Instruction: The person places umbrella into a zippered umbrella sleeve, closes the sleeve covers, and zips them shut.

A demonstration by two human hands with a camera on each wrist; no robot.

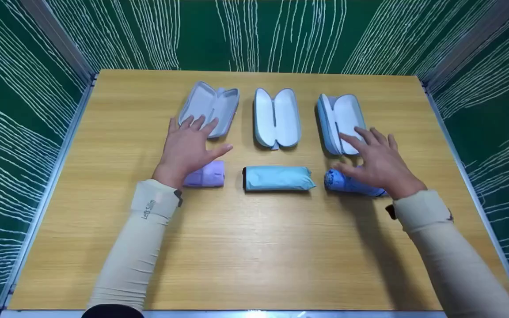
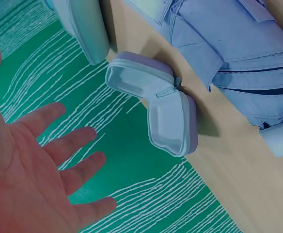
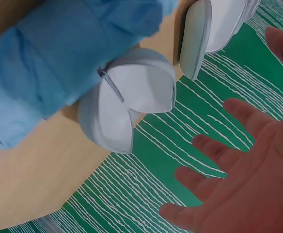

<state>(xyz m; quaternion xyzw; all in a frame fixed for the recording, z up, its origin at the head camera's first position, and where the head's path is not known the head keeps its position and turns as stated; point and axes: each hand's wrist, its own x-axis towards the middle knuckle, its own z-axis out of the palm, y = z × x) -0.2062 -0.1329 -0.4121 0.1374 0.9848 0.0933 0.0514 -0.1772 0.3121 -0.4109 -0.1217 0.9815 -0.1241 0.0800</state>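
Note:
My left hand (image 1: 184, 148) is held with fingers spread, overlapping the front of an open lilac-grey zip case (image 1: 227, 110) and one end of a lilac folded umbrella (image 1: 210, 173). In the left wrist view its palm (image 2: 25, 179) has nothing in it; the umbrella (image 2: 243, 39) shows large there. My right hand (image 1: 380, 161), fingers also extended, overlaps a blue folded umbrella (image 1: 347, 184) and the near edge of an open blue case (image 1: 349, 117). The right wrist view has that umbrella (image 3: 59, 63) close up, with the right palm (image 3: 258, 179) bare.
Between the hands lies a light blue folded umbrella (image 1: 279, 178), crosswise on the wooden table (image 1: 254, 247). Behind it stands an open pale blue case (image 1: 287, 119) with a white inside. Green panels (image 1: 281, 35) with white streaks border the table's back and sides.

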